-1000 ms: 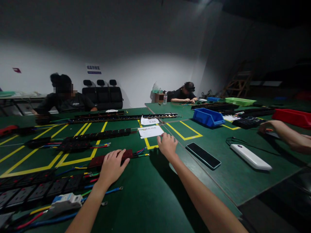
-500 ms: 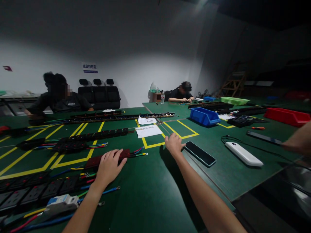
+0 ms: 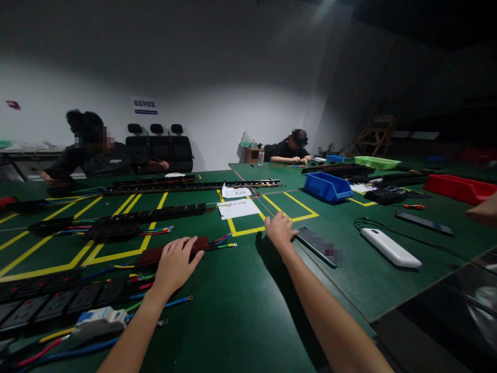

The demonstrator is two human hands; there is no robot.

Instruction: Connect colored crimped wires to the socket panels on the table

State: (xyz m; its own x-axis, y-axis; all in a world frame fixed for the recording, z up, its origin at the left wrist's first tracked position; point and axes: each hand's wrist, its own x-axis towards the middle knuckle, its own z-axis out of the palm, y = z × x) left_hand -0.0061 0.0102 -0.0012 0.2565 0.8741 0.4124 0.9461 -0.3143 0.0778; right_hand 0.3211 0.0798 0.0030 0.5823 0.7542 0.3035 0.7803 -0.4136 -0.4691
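My left hand [image 3: 178, 261] lies palm down over a dark red strip-shaped block [image 3: 149, 256], with fingers spread. Short coloured wires with ring terminals [image 3: 227, 242] stick out of the block's right end. My right hand [image 3: 278, 230] is on the green table, its fingers bent and slightly apart. Its thumb is at the near-left corner of a smartphone [image 3: 316, 243]; I see no grip around the phone. Below my left forearm, black socket modules [image 3: 54, 305] and a grey-white breaker [image 3: 101, 317] lie with thick coloured wires.
Yellow tape [image 3: 254, 230] marks the table around paper labels [image 3: 238, 208]. Right of the phone are a white power bank [image 3: 390, 247] with a cable, a dark phone-like slab [image 3: 424, 223], a blue bin [image 3: 327, 187] and a red bin [image 3: 458, 188]. Two people sit across; another person's hand [image 3: 483, 211] shows at right.
The smartphone's screen looks lighter and its side edge shows more. The other person's hand at right has drawn back from the dark slab. My hands stay nearly in place.
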